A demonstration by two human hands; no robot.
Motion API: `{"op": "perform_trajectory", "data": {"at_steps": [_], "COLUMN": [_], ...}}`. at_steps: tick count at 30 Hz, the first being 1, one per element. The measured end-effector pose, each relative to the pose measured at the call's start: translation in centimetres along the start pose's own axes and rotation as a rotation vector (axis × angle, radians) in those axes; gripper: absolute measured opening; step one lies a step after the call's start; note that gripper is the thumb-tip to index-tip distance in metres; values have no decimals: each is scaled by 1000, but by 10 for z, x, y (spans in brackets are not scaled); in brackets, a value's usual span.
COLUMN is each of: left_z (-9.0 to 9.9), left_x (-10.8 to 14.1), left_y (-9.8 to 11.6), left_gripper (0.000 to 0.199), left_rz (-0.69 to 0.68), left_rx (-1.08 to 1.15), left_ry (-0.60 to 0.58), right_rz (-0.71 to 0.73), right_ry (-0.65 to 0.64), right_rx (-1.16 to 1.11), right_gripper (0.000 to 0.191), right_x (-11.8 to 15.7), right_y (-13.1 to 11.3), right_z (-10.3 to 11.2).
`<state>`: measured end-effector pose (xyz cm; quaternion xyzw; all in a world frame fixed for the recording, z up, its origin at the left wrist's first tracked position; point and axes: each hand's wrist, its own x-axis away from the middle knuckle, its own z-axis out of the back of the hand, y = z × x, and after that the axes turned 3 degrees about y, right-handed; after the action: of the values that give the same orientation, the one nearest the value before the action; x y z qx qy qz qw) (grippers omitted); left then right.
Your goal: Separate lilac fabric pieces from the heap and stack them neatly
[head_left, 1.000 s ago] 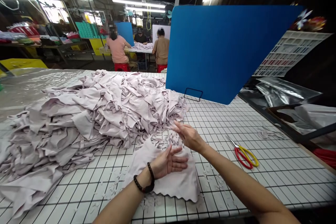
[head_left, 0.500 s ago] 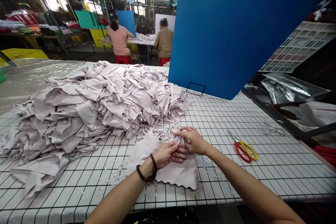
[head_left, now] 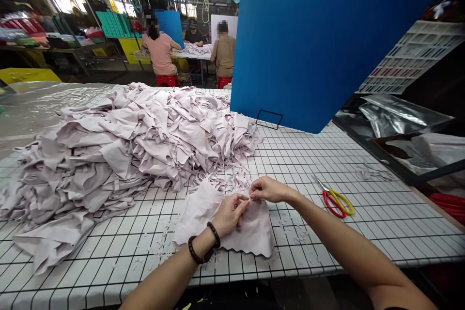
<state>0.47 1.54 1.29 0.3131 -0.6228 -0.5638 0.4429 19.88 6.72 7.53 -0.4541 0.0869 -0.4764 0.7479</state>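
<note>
A pale pinkish-grey fabric piece [head_left: 254,235] with a wavy front edge lies flat on the table. Over it, my left hand [head_left: 229,213], with dark beaded bracelets on its wrist, has thumb and forefinger pinched together. My right hand [head_left: 267,190] meets it just to the right, its fingertips also pinched. Whatever is between the fingertips is too small to make out. Thin fabric strips [head_left: 232,179] lie behind the piece. A large heap of the same fabric [head_left: 145,135] fills the left and middle of the table.
Scissors [head_left: 336,202] with red and yellow handles lie right of my right arm. A blue board [head_left: 308,53] stands behind in a wire holder. Small scraps dot the grid-patterned tablecloth [head_left: 312,160]. Dark-edged bins line the right side; three people sit at a table further back.
My hands have moved apart from their overlapped position, and their fingertips now meet in pinches. My right hand's spread fingers have closed. The view has shifted slightly.
</note>
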Motion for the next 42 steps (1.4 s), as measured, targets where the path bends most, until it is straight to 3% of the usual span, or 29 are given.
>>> {"op": "perform_trajectory", "data": {"at_steps": [3,6,14,20,25,42], "left_z": [4,5,6,7,7,8], "left_x": [10,14,11,11,10,9], "left_y": [3,1,-4,-4,-4,-9], "left_gripper": [29,23,14,12,14,15], "left_rz": [-140,-159,-180,-199,-196,-203], "left_rx": [-375,-535,-583,-575,-560,-531], "left_ry": [165,217,226,229,228,245], "right_rz": [23,59,202,214,235,261], "right_ry": [31,32,-19,-33,-93,-113], "right_rx": [185,386,633,749,771,879], "right_gripper": [15,14,13,18,19,20], "right_x": [5,5,1,-2,-3,-11], "right_y": [-4,-10,-19,-25,-30,-38], "right_z": [-5,-12,-18,-19,-19,-21]}}
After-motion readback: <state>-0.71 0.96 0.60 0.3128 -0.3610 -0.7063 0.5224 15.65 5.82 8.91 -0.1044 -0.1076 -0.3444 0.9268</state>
